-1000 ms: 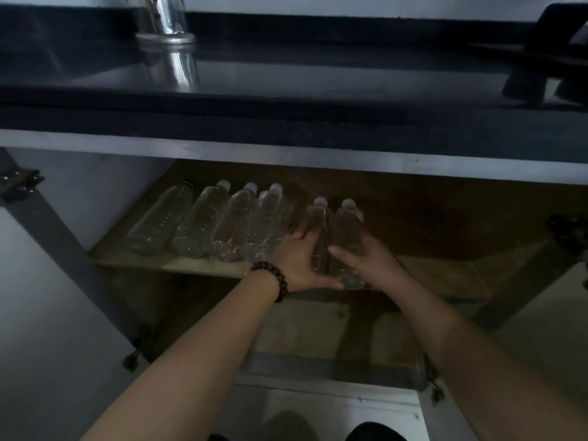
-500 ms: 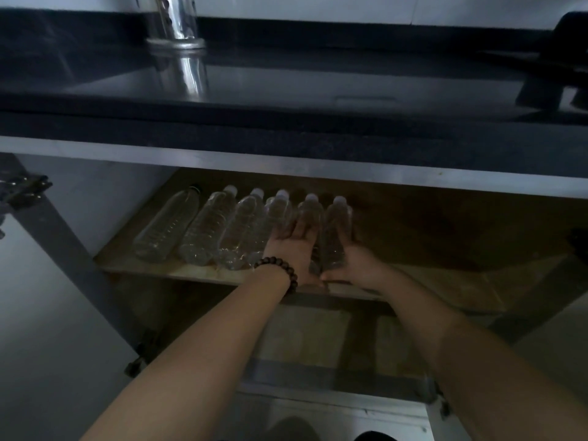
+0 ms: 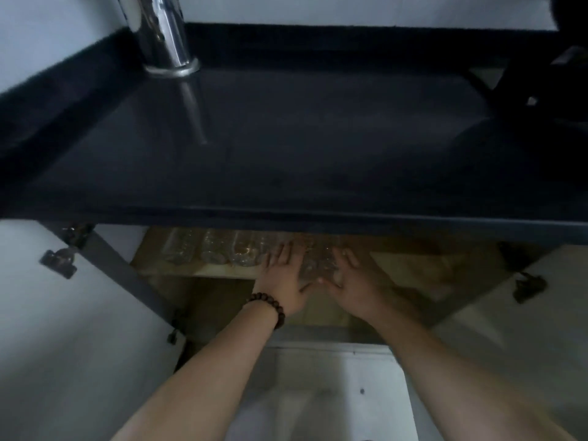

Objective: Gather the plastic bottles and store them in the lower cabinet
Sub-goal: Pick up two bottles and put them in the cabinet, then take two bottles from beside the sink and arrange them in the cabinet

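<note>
Several clear plastic bottles (image 3: 219, 251) lie side by side on the wooden shelf (image 3: 413, 272) of the open lower cabinet, their tops hidden under the countertop edge. The two rightmost bottles (image 3: 318, 261) lie between my hands. My left hand (image 3: 283, 281), with a bead bracelet on its wrist, rests flat at their left side with fingers spread. My right hand (image 3: 350, 283) lies flat at their right side, fingers apart. My thumbs nearly meet just in front of the bottle bases. Neither hand grips a bottle.
A black countertop (image 3: 286, 148) overhangs the cabinet, with a chrome tap base (image 3: 165, 43) at its back left and a dark object (image 3: 556, 65) at the back right. White cabinet doors stand open on the left (image 3: 63, 329) and right (image 3: 525, 329), with hinges (image 3: 60, 259).
My view has risen, so the countertop now hides the bottle tops. Both hands have let go of the two right bottles and spread flat beside them, now in line with the row.
</note>
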A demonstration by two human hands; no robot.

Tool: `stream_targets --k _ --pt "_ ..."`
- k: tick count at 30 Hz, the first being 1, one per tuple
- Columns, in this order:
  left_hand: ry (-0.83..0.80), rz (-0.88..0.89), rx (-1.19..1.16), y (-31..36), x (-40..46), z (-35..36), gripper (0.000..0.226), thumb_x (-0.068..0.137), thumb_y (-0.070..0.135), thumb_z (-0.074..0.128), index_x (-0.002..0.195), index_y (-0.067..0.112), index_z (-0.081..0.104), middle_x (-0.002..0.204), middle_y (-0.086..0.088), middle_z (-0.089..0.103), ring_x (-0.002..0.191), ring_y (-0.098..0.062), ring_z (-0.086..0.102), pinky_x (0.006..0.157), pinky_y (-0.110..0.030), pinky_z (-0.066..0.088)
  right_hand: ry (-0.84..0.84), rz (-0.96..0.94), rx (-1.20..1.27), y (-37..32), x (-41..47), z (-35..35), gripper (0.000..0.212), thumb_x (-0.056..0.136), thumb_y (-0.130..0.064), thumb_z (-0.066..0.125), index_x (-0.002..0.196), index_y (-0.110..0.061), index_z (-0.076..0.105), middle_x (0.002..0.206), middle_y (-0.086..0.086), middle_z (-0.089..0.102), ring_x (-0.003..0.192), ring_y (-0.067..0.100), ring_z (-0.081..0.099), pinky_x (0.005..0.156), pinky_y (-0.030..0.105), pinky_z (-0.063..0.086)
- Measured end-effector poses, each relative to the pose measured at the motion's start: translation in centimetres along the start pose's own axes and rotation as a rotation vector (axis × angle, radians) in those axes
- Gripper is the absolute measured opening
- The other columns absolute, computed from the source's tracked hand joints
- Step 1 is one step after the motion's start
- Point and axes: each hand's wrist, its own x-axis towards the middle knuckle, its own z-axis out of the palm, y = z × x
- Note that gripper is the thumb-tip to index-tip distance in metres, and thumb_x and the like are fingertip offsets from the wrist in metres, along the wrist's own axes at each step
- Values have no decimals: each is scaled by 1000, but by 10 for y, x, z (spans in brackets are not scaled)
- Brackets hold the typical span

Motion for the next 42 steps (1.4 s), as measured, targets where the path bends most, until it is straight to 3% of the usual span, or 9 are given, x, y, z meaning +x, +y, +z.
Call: stream_targets --k 3,8,12,19,26,32,42 --pt "-9 32 -22 17 -39 -34 81 90 64 37 152 19 13 159 -8 17 146 -26 13 118 -44 12 -29 51 51 -21 -39 -20 80 92 -39 55 153 -15 8 160 7 8 145 22 17 114 28 23" --pt "-108 20 -34 60 -98 -97 77 91 59 39 152 19 15 159 -6 17 146 -23 12 118 -41 12 -32 218 82 -56 -111 -76 75 93 -43 48 152 -25 6 161 -1 0 147 17 -5 116 32 12" --pt "-168 60 -44 103 -140 -144 76 92 61 33 152 20 12 160 -5 16 146 -22 12 118 -40 12 34 278 91 -87 -173 -132 69 94 -48 45 152 -21 17 161 1 4 147 18 -8 119 35 6" --pt "-242 309 -95 199 -187 -189 74 93 59 33 153 22 12 161 -2 11 147 -18 2 117 -40 7 245 516 91 -98 -289 -197 64 97 -45 42 152 -23 17 161 2 3 148 19 -6 120 40 10" --pt "-337 617 -97 319 -227 -175 73 93 55 35 153 20 14 160 -3 12 147 -18 1 118 -40 8 516 910 146 -60 -433 -227 59 97 -40 45 148 -18 27 161 4 8 148 18 -1 114 35 17" --pt "-372 871 -64 432 -268 -150 75 89 55 44 150 17 24 157 -9 24 145 -23 13 117 -38 13 702 1159 209 -28 -552 -243 58 97 -37 46 148 -14 29 160 11 9 148 21 0 117 33 8" --pt "-426 1053 -43 659 -311 -82 74 90 56 42 151 19 22 156 -10 25 145 -24 13 116 -39 15 877 1348 240 95 -688 -317 60 97 -37 46 148 -12 27 160 12 9 148 22 1 117 32 6"
